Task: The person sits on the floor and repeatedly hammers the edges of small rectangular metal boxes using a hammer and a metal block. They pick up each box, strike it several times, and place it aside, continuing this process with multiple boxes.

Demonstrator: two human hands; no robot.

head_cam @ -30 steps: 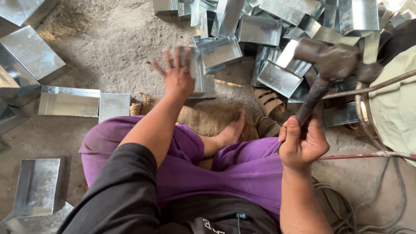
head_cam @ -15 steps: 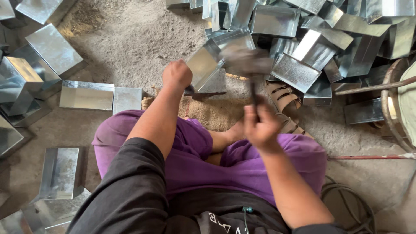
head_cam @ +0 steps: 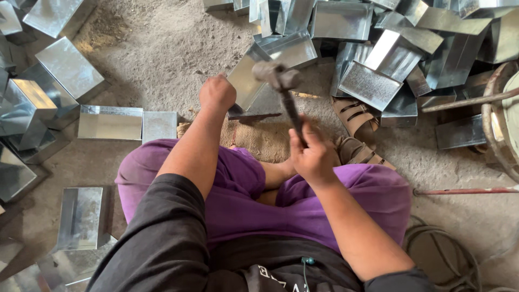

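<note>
I sit cross-legged on the ground in purple trousers. My right hand (head_cam: 311, 151) grips the dark handle of a hammer (head_cam: 281, 81), whose heavy head is raised over a shiny sheet-metal box (head_cam: 270, 67) in front of me. My left hand (head_cam: 217, 93) is closed on the near left edge of that box and holds it tilted over a piece of sacking (head_cam: 259, 135) on the ground.
Several finished metal boxes lie at the left (head_cam: 111, 121) and near left (head_cam: 81, 216). A heap of folded metal pieces (head_cam: 378, 70) fills the far right. A pair of sandals (head_cam: 354, 119), a thin rod (head_cam: 465, 190), coiled cable (head_cam: 443, 254) and a round rim (head_cam: 500, 130) lie on the right.
My right hand swung the hammer from the far right to the middle, over the box. My left hand, open and reaching a second ago, has closed on the box's edge.
</note>
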